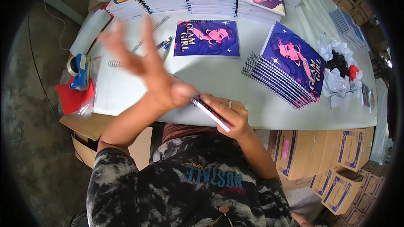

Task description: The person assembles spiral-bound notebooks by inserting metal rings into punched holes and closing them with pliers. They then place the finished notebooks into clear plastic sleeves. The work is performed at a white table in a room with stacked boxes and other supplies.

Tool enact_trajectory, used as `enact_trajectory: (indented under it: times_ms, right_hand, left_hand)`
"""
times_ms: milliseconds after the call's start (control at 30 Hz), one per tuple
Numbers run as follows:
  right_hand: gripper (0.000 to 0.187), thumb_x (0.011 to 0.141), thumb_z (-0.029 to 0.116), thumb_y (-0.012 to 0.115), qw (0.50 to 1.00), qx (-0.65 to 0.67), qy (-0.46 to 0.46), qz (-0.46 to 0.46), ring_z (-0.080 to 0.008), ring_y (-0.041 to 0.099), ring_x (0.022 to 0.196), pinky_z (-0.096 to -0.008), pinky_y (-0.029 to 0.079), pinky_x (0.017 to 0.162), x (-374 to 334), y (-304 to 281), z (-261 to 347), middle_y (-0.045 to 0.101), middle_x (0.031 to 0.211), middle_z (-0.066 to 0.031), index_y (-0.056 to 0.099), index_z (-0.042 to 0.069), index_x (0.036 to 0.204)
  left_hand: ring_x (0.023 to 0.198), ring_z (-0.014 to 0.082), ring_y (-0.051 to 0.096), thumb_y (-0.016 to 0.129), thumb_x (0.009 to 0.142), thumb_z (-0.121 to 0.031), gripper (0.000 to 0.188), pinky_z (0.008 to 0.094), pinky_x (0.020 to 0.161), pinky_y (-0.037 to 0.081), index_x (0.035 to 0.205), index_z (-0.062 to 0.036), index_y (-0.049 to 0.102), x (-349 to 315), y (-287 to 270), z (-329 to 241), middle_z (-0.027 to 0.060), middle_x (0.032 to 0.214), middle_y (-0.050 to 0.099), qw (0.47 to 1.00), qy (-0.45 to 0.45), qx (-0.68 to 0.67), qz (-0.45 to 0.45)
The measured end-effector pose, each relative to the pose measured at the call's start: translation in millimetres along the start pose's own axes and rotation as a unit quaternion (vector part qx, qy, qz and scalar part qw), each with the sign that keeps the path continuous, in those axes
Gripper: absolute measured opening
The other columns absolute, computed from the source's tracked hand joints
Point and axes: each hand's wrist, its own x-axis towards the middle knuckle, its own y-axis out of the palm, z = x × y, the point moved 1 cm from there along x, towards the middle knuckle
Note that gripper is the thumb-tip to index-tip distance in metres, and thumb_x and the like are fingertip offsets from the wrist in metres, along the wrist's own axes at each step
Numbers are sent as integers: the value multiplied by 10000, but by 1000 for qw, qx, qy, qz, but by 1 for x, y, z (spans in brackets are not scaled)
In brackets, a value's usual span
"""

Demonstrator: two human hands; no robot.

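Note:
My left hand is raised and smeared by motion, its fingers spread apart. Its thumb side is beside the coil edge of a spiral notebook, which I see nearly edge-on; whether the thumb touches it I cannot tell. My right hand, with a ring on one finger, grips this notebook close to my body. Beyond my hands a purple spiral notebook with a woman's portrait lies flat. At the right, a fanned stack of matching notebooks leans with its coils showing.
Tall stacks of notebooks line the table's far side. Loose wire coils and cutters lie at the left, with a blue tape dispenser by the edge. Crumpled paper sits at the right. Cardboard boxes stand below.

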Motion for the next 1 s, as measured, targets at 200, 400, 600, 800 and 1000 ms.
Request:
enact_trajectory:
  times_ms: [200,400,600,800,1000]
  right_hand:
    - [431,708,-86,591,998,-25,59,-20,-275,648,918,-325,519,778,-2,-10,-6,639,1050,-160,595,1,1131]
    - [439,696,-86,596,997,-25,63,-33,-279,648,914,-330,523,764,-4,-3,-7,641,1045,-152,591,-4,1128]
    - [417,701,-55,617,999,-25,28,-31,-274,658,862,-339,523,732,0,-1,-4,643,1027,-166,584,-12,1115]
    - [491,692,57,689,994,21,95,-45,-288,659,846,-332,523,701,-4,2,-10,647,1007,-166,570,30,1168]
    - [406,766,113,666,992,56,113,19,-273,651,855,-338,510,722,-10,5,-10,631,1027,-184,564,11,1146]
  left_hand:
    - [1237,461,274,540,636,-780,1047,593,1032,125,1354,-50,324,-34,-6,-30,273,1283,363,972,136,-162,103]
    - [1236,447,266,398,653,-828,1098,590,1017,126,1349,18,312,-39,8,-32,312,1261,366,985,31,-107,129]
    - [1088,362,429,456,789,-661,704,584,908,274,1170,-78,557,-15,7,-5,184,1163,490,885,0,-406,228]
    - [1302,443,227,425,698,-773,921,604,1030,123,1354,-129,368,-52,5,-48,269,1344,346,971,94,-178,129]
    - [1264,436,272,400,772,-705,835,635,991,146,1355,-111,341,-2,3,-48,225,1338,356,978,11,-108,180]
